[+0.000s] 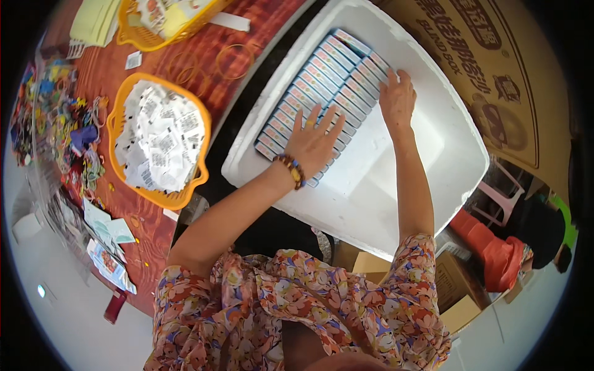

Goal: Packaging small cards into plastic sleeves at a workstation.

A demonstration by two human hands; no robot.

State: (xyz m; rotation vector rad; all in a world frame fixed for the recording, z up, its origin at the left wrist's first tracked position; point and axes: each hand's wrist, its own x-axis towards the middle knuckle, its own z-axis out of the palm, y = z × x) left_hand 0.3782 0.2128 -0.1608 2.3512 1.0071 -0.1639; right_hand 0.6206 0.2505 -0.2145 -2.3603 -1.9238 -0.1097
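Rows of small light-blue boxes (317, 77) with pink and white print stand packed side by side in a white foam box (427, 59). They take up its left part, and one at the far end lies at a different angle from the rest. My left hand (314, 141), with a beaded bracelet at the wrist, rests flat over the near part of the rows, fingers spread. At the far right end of the rows, my right hand (397, 102) touches or nearly touches the last boxes. Its fingers are slightly bent and apart, with nothing seen in them.
On the red wood-grain table to the left are an orange basket (203, 123) of small white packets, a second yellow basket (145, 44), rubber bands (235, 62) and a colourful heap of bands (80, 136). A large brown carton (526, 80) stands at the right.
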